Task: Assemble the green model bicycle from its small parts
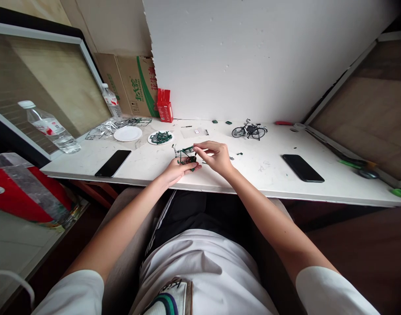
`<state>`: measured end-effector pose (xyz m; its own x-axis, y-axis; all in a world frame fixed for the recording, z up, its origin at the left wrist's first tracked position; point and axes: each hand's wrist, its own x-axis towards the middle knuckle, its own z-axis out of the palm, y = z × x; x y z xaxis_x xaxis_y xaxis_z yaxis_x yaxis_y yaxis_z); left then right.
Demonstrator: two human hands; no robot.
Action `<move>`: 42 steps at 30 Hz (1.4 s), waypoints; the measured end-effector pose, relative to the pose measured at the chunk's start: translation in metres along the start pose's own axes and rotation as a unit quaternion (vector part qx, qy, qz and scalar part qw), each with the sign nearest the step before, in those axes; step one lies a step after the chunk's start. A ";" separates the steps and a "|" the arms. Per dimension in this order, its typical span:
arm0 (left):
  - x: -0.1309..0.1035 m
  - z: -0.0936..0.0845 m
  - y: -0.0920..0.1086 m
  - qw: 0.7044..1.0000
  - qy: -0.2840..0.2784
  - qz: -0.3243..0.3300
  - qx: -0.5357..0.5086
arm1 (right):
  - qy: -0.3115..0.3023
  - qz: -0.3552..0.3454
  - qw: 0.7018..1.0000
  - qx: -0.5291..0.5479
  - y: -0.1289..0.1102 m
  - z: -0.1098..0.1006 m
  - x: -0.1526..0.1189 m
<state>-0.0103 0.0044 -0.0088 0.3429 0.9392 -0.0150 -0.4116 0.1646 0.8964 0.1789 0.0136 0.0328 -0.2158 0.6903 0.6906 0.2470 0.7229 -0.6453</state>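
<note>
I see my left hand [177, 168] curled under a small green bicycle model [184, 155], its fingers closed around the lower part of the frame, holding it just above the near edge of the white table [259, 168]. My right hand [216, 157] meets it from the right, thumb and forefinger pinched together at the top of the model; whether they nip a loose piece I cannot tell. Farther back stand a finished dark bicycle [249, 130] and a plate of green parts [160, 138]. A black phone [113, 163] lies to the left, another phone [303, 168] well to the right.
</note>
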 end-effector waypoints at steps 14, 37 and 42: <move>0.002 -0.003 -0.003 1.000 -0.003 -0.001 0.012 | 0.023 0.053 0.998 0.040 0.005 0.000 -0.001; 0.001 -0.004 -0.004 1.000 0.004 0.002 0.020 | 0.037 0.073 0.995 0.059 0.006 0.005 -0.002; 0.001 -0.002 -0.004 1.000 -0.001 0.018 0.011 | -0.001 -0.009 1.000 -0.023 -0.003 -0.002 -0.001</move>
<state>-0.0105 0.0050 -0.0129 0.3301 0.9438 0.0175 -0.4055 0.1250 0.9055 0.1801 0.0104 0.0349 -0.2229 0.6772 0.7012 0.2869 0.7330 -0.6167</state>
